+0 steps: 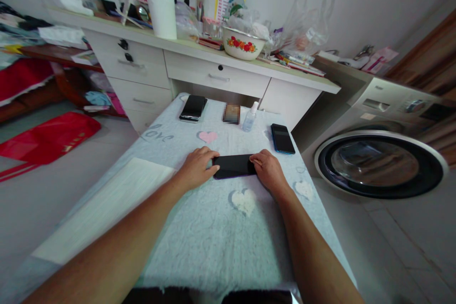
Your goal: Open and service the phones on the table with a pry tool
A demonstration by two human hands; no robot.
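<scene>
A black smartphone (233, 166) lies lengthwise across the cloth-covered table, its dark screen facing up. My left hand (197, 167) grips its left end, thumb and fingers at the edge. At the right end, my right hand (270, 170) is closed with curled fingertips on the phone; its palm side is hidden. Beyond the phone stand a clear spray bottle (250, 118) with a white cap and a small brown, pixelated item (231, 113). Another phone (282, 138) with a blue edge rests to the right. Dark phone-like devices (193, 108) lie stacked at the far left.
A long pale strip (107, 209) lies along the table's left side under my left forearm. Behind is a white desk (217, 74) bearing a flowered bowl (243, 43), a paper roll (161, 12) and plastic bags. A washing machine (379, 118) stands close on the right.
</scene>
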